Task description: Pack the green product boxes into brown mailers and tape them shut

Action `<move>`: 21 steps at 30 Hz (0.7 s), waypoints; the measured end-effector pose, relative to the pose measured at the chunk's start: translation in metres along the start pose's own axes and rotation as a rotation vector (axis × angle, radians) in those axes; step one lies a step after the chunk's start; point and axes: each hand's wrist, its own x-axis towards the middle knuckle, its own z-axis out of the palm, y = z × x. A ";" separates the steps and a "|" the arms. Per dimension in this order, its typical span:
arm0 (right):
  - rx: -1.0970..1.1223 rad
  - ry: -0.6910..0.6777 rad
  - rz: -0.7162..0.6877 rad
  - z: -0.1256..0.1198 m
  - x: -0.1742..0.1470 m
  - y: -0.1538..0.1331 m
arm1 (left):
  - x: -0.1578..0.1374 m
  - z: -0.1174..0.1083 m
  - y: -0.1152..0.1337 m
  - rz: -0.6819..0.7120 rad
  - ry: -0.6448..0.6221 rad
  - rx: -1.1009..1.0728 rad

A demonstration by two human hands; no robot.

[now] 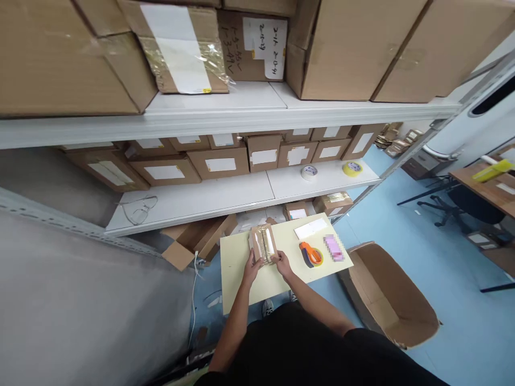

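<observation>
A small cardboard box with white labels and shiny clear tape down its middle is held over the pale yellow tabletop. My left hand grips its near left corner, and my right hand closes on the near right corner. To the right lies an orange and dark tape dispenser with a yellow tape roll. Beyond that is a pink, pixelated object. A white flat piece rests near the table's far edge.
Ahead stands a shelf rack with labelled cardboard boxes, a white tape roll, a yellow tape roll and eyeglasses. An open carton sits on the floor at right. A white cable hangs left of the table.
</observation>
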 end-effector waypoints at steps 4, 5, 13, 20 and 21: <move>0.080 0.067 -0.096 -0.038 -0.003 -0.030 | 0.008 0.032 0.028 0.035 -0.100 0.060; 0.105 0.095 -0.115 -0.052 -0.005 -0.037 | 0.009 0.047 0.035 0.056 -0.141 0.083; 0.294 0.450 -0.228 -0.222 -0.041 -0.072 | 0.015 0.238 0.050 0.272 -0.507 0.327; 0.376 0.881 -0.148 -0.378 -0.077 -0.044 | -0.005 0.447 -0.002 0.273 -0.822 0.516; 0.387 0.928 -0.132 -0.398 -0.078 -0.038 | -0.009 0.471 -0.013 0.248 -0.867 0.537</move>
